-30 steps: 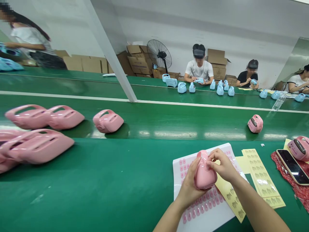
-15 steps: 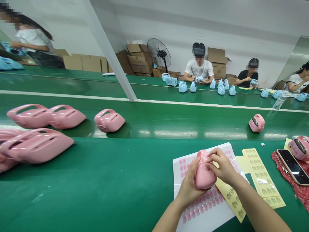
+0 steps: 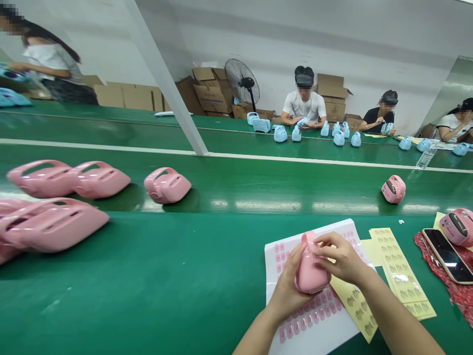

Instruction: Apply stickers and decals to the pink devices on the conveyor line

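My left hand (image 3: 290,286) is wrapped round a glossy pink plastic housing (image 3: 312,273) with a loop handle on top, holding it upright over a white sticker sheet (image 3: 277,296). Bent fingers of my right hand (image 3: 338,256) press together against the housing's right side, just below the handle. Whatever lies under those fingertips is hidden. Rows of small pink oval stickers cover the white sheet. Partly beneath my right forearm lies a yellow sticker strip (image 3: 356,308) with dark printed marks, and more yellow sticker sheets (image 3: 401,268) are to its right.
Several pink housings (image 3: 55,224) are grouped at left, with a single pink housing (image 3: 168,186) farther back. A phone (image 3: 449,254) rests on red cloth (image 3: 424,251) at right, near another pink housing (image 3: 460,227). Across the green table (image 3: 148,286), co-workers (image 3: 305,103) handle blue housings (image 3: 280,133).
My right fingers have shifted slightly left and straightened somewhat over the housing's side. The housing has tilted a little in my left hand. The view has moved slightly.
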{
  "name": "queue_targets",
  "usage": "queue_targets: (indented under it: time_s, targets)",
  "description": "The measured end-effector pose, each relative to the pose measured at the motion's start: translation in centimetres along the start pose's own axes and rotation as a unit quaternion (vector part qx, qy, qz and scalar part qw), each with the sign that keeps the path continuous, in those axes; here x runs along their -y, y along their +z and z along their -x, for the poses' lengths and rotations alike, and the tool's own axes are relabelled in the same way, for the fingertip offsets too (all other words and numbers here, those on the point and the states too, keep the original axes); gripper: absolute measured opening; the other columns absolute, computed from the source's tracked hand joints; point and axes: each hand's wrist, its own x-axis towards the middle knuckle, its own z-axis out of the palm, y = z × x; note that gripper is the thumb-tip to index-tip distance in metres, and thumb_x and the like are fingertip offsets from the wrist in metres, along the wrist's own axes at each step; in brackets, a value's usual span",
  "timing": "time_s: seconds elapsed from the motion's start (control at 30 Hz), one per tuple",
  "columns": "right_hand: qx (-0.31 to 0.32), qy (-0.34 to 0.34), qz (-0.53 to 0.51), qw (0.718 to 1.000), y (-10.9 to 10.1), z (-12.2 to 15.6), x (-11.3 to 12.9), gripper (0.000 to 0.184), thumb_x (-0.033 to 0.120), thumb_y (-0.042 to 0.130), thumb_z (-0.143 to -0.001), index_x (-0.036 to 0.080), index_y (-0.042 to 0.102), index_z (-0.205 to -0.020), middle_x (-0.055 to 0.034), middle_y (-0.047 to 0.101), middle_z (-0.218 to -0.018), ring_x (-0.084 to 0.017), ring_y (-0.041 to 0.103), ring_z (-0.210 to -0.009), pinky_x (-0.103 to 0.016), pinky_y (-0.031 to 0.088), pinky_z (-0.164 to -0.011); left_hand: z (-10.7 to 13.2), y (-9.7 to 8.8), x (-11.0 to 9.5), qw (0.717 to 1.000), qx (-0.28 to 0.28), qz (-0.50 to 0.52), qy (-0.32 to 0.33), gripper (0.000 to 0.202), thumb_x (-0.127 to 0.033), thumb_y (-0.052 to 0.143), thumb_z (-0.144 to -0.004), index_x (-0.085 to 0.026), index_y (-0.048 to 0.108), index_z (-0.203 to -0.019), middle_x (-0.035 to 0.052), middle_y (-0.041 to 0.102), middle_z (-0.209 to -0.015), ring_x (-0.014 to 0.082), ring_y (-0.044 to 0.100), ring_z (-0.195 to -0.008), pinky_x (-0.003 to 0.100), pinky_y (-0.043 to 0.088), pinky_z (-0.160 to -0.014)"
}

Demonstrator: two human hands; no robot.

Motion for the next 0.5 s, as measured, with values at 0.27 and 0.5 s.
queue_targets:
  time_s: [0.27, 0.5]
  targets:
    - [0.015, 0.075, -0.083, 0.994, 0.3, 0.2, -0.2, 0.025, 0.023, 0.058, -0.074, 0.028, 0.06, -0.099, -0.0074, 0.054, -0.106, -0.02, 0.052, -0.095, -0.038, 0.045, -0.08, 0.1, -0.1, 0.2, 0.999, 0.014, -0.036, 0.032, 0.081, -0.013, 0.078, -0.045, -0.032, 0.05, -0.118, 0.0088, 0.052, -0.123, 0.0354, 0.044, -0.115, 0.052, 0.033, -0.096]
    - [0.049, 0.266, -0.307, 0.913, 1.1, 0.3, -0.4, 0.073, 0.035, 0.068, -0.059, 0.025, 0.036, -0.124, -0.0083, 0.044, -0.119, -0.021, 0.047, -0.103, -0.039, 0.036, -0.091, 0.2, -0.5, -0.4, 0.984, 0.063, -0.073, 0.153, 0.077, -0.014, 0.073, -0.055, -0.032, 0.044, -0.123, 0.0105, 0.05, -0.124, 0.0356, 0.04, -0.119, 0.054, 0.032, -0.096]
